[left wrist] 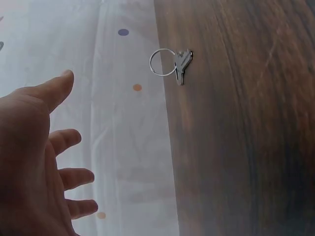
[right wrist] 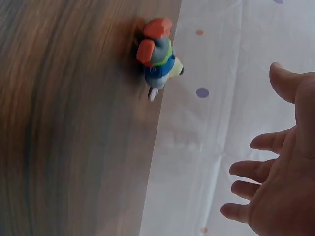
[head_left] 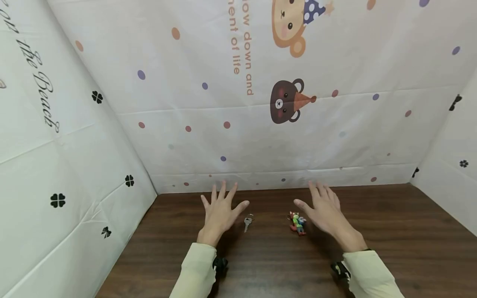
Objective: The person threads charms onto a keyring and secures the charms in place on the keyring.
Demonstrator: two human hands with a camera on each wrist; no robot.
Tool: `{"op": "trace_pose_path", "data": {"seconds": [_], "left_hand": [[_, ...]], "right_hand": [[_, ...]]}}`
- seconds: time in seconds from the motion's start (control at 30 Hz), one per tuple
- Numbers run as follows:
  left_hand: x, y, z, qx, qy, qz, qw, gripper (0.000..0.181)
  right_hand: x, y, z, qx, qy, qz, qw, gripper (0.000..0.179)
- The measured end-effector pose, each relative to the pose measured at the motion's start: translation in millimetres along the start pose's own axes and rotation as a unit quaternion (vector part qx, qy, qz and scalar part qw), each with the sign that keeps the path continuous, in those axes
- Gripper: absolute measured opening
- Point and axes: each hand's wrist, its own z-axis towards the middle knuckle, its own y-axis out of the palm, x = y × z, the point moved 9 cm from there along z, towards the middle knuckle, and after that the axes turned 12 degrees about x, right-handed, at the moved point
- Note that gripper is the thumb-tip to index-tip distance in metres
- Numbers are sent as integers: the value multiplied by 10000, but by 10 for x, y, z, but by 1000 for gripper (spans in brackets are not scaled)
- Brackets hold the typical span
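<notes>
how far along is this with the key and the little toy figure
Done: nothing that shows; the key and the toy figure rest apart on the table.
In hand: nothing; the left hand is open near the key, the right hand open near the figure.
Still to do: probably all the handling, since neither thing is held.

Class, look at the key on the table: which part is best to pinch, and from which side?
The key, probably by its broad head, pinched from above and the left. The head offers more to hold than the slim blade, which points toward us in the head view; the left hand is nearer, spread open on that side.
</notes>
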Motion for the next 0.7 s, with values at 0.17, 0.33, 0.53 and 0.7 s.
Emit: {"op": "trace_pose_path", "data": {"seconds": [0.17, 0.33, 0.53, 0.7], "left_hand": [[-20, 8, -13, -42, -87, -179, 9998, 77], [14, 78, -21, -186, -81, -439, 9988, 73], [81, 187, -73, -436, 12, -671, 9968, 64], [123, 272, -126, -735, 142, -786, 9941, 54]], "right_hand": [[-40, 88, 18, -180, 46, 185, 9997, 91], [2, 200, 3, -630, 293, 428, 9967, 91], [9, 309, -19, -878, 267, 499, 9945, 84], [7, 429, -46, -1119, 241, 573, 9918, 83]]}}
